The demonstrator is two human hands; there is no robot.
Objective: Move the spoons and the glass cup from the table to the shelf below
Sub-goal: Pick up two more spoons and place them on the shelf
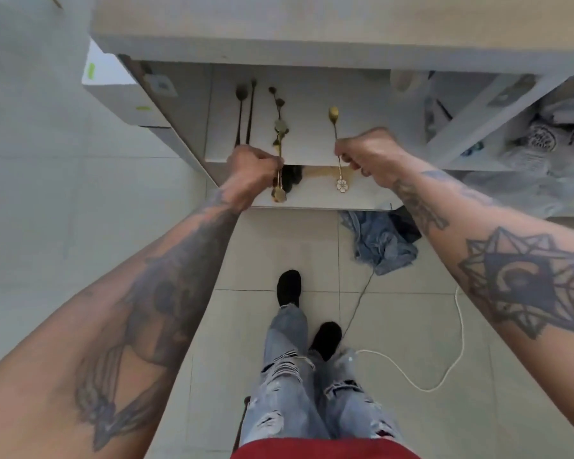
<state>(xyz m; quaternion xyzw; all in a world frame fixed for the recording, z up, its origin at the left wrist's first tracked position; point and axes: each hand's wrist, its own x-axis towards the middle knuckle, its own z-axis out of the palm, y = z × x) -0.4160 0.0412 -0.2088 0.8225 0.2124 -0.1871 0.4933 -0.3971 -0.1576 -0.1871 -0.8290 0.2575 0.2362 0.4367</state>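
Note:
I look down past the white table edge [312,49] onto the white shelf [362,127] under it. My right hand [368,154] pinches a thin gold spoon [334,114] by its stem; the bowl points to the back and a white flower end [341,184] hangs below my fingers. My left hand [252,168] is closed on a gold spoon [280,134] with a flower ornament, whose end [280,194] sticks out under the fist. Two dark long spoons [244,111] lie on the shelf to the left. No glass cup is in view.
A lower shelf board [312,197] shows beneath my hands. Crumpled plastic bags [537,150] fill the compartment at the right. On the tiled floor lie a blue cloth [381,241] and a white cable [444,369]. My feet in black shoes stand below. A white box [113,91] sits left.

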